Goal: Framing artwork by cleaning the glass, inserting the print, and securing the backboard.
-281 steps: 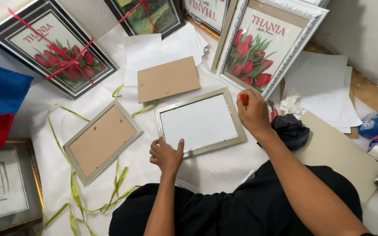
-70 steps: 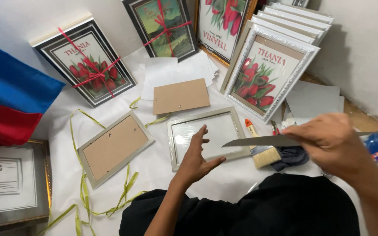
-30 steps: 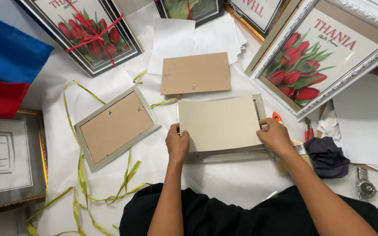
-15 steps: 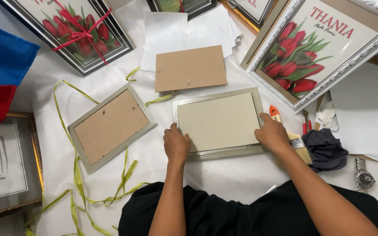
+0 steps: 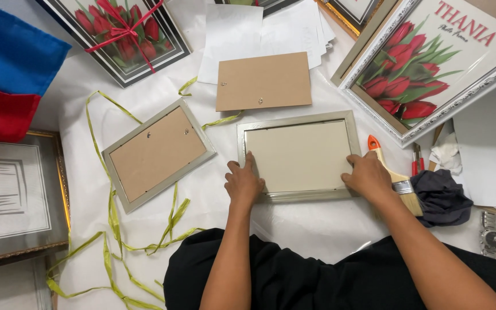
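Observation:
A silver picture frame (image 5: 297, 116) lies face down in front of me with a cream sheet (image 5: 297, 155) set inside it. My left hand (image 5: 243, 183) rests flat on the frame's lower left corner, fingers on the sheet's edge. My right hand (image 5: 367, 175) presses on the lower right corner of the frame. Neither hand holds anything. A brown backing board (image 5: 263, 81) lies just beyond the frame.
A second silver frame (image 5: 157, 153) with its brown back in place lies to the left among green ribbon (image 5: 112, 212). A paintbrush (image 5: 402, 186), dark cloth (image 5: 442, 197) and wristwatch (image 5: 493, 239) sit at right. Tulip pictures (image 5: 431, 63) stand behind; blue and red fabric (image 5: 7, 69) at left.
The cream sheet, held raised over the frame a second ago, now lies flat inside it. Both hands have come down onto the frame's lower corners.

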